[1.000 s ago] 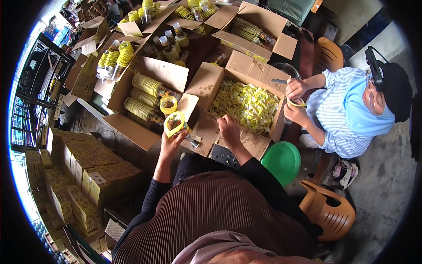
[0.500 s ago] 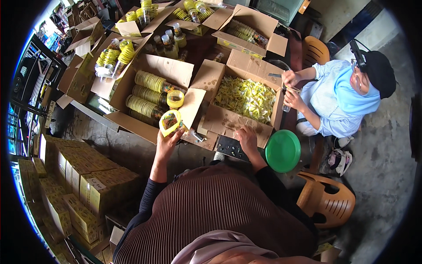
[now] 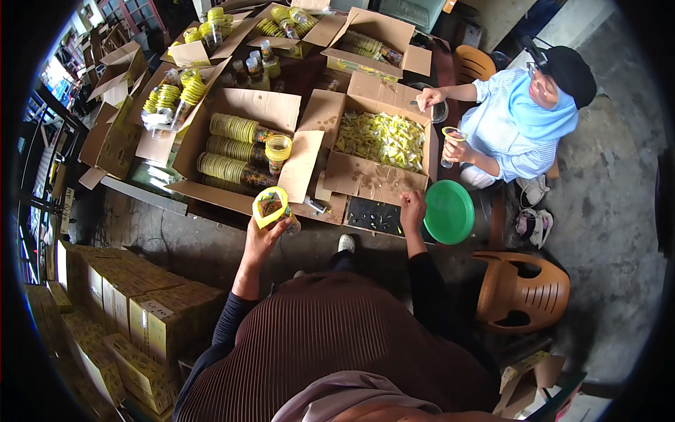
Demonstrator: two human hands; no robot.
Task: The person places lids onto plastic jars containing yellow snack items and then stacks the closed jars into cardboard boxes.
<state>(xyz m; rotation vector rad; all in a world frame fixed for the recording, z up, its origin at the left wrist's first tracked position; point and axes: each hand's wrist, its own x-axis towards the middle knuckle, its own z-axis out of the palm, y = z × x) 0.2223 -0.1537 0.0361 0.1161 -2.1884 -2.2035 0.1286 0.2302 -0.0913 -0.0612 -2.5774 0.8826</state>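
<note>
My left hand is wrapped around a clear plastic cup with a yellow rim and dark contents, held in front of the open carton of stacked cups. My right hand is closed, fingers curled together, between a black tray with small bits on it and a round green basin. Whatever its fingers hold, if anything, is hidden. Beyond it stands an open carton filled with small yellow-and-white packets. Another yellow-rimmed cup stands upright by the stacks.
At the right a co-worker in a striped top holds a clear cup. More open cartons of cups cover the table's far side. Closed cartons are piled at the lower left, and an orange plastic chair stands at the right.
My right hand has moved from the packet carton's front flap to beside the green basin, its fingers closing. My left hand still holds the cup. The co-worker's hands have moved apart.
</note>
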